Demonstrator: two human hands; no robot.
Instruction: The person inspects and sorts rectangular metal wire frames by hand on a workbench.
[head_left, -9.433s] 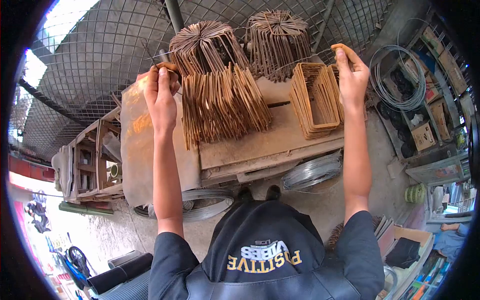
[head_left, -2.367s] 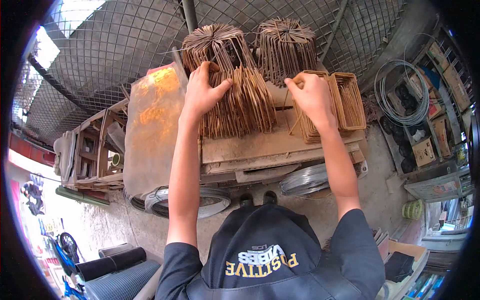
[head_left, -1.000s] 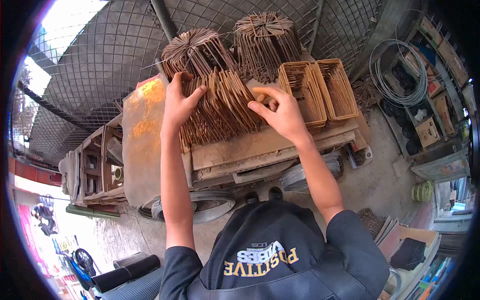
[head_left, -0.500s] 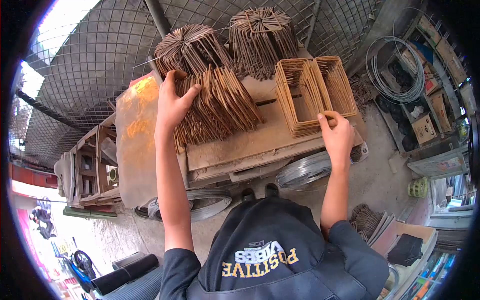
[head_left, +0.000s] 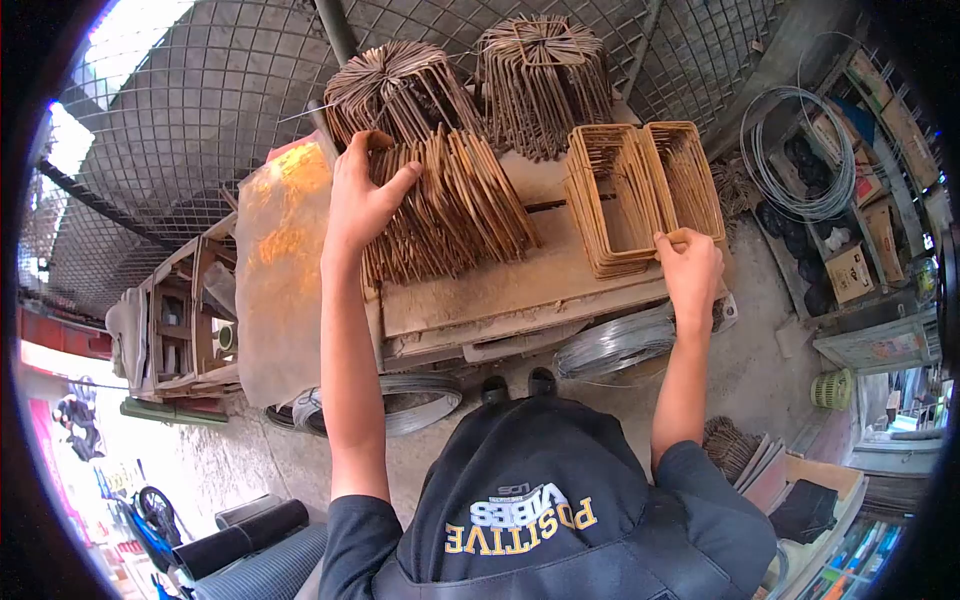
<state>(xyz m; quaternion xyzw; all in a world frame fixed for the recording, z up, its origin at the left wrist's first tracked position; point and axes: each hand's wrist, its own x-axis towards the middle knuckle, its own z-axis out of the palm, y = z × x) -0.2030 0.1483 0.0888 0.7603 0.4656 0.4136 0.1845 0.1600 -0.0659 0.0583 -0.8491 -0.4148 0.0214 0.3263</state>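
Note:
A row of rusty rebar stirrups leans in a dense pack on the left half of the wooden table. My left hand is at its left end, fingers hooked over the top and thumb laid across the upper bars. Toward the table's right end lie two side-by-side stacks of rectangular stirrups, a left stack and a right stack. With thumb and index finger, my right hand pinches the near edge where these stacks meet.
Two bundles of darker stirrups, left and right, stand at the back against wire mesh. Wire coils lie below the table's front edge. Another wire coil hangs at right. A brownish sheet drapes the left end.
The whole scene has shifted slightly to the right in the view. My right thumb and index finger have closed together at the near stirrup edge; my left hand keeps its place on the row.

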